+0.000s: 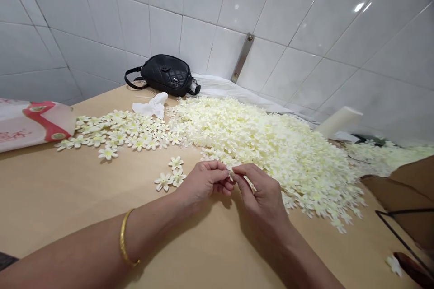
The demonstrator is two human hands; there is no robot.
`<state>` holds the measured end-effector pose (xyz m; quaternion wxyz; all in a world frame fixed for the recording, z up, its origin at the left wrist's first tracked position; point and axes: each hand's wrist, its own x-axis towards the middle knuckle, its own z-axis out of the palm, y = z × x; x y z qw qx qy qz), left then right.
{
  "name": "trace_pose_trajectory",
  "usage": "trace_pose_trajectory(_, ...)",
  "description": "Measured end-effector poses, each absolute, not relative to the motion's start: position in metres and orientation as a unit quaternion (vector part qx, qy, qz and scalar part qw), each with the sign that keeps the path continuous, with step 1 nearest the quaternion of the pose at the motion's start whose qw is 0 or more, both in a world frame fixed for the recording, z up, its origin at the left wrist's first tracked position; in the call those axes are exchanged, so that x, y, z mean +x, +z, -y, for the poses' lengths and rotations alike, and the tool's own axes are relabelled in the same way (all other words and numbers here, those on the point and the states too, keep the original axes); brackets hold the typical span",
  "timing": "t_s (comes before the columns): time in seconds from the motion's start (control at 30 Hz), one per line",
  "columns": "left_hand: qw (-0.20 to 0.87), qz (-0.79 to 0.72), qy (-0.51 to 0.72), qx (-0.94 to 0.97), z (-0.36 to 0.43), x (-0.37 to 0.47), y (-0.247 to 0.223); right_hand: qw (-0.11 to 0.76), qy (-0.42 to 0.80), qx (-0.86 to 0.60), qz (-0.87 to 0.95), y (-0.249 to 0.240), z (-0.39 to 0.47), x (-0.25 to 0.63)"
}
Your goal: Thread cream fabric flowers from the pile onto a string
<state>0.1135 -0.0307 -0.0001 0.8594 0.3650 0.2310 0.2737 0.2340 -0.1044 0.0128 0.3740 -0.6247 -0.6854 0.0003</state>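
Observation:
Between the fingertips of both hands is a small pale flower (231, 174), mostly covered by the fingers. My left hand (207, 181) pinches it from the left, thumb against forefinger. From the right, my right hand (258, 189) pinches the same piece. Just beyond the hands rises a large pile of cream-white artificial flowers (264, 140) with yellowish centres. Left of my left hand lie a few single flowers (163, 181) on the tan table (84, 194). A looser spread of flowers (139, 133) lies farther back on the left.
A black quilted bag (166, 74) and a crumpled white tissue (151, 106) sit at the back, near the tiled wall (118, 18). A pink-and-white bag (34, 124) lies at the left edge. On the right are a white roll (339, 121) and a cardboard box (407, 194).

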Motion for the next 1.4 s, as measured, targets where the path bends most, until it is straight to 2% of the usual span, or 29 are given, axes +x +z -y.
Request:
trace_pose_trajectory(0.47, 0.858, -0.22, 0.265, 0.381, 0.031, 0.115, -0.001, 0.377, -0.011, -0.65, 0.659, 0.006, 0.103, 0.234)
trace_pose_trajectory(0.9, 0.846, -0.254, 0.278, 0.377, 0.034, 0.116, 0.003, 0.507, 0.227, -0.655, 0.512, 0.01, 0.102, 0.238)
trace_pose_trajectory(1.0, 0.84, -0.271, 0.286, 0.374, 0.034, 0.117, 0.006, 0.521, 0.182, -0.661, 0.508, 0.019, 0.1, 0.248)
trace_pose_trajectory(1.1, 0.834, -0.278, 0.285, 0.383, 0.034, 0.118, 0.006, 0.492, 0.056, -0.686, 0.534, 0.034, 0.092, 0.26)
trace_pose_trajectory(1.27, 0.837, -0.276, 0.267, 0.39, 0.032, 0.119, 0.002, 0.364, -0.173, -0.669, 0.625, 0.054, 0.057, 0.28)
trace_pose_trajectory(1.4, 0.836, -0.277, 0.277, 0.384, 0.031, 0.119, 0.003, 0.254, -0.232, -0.662, 0.666, 0.05, 0.024, 0.291)
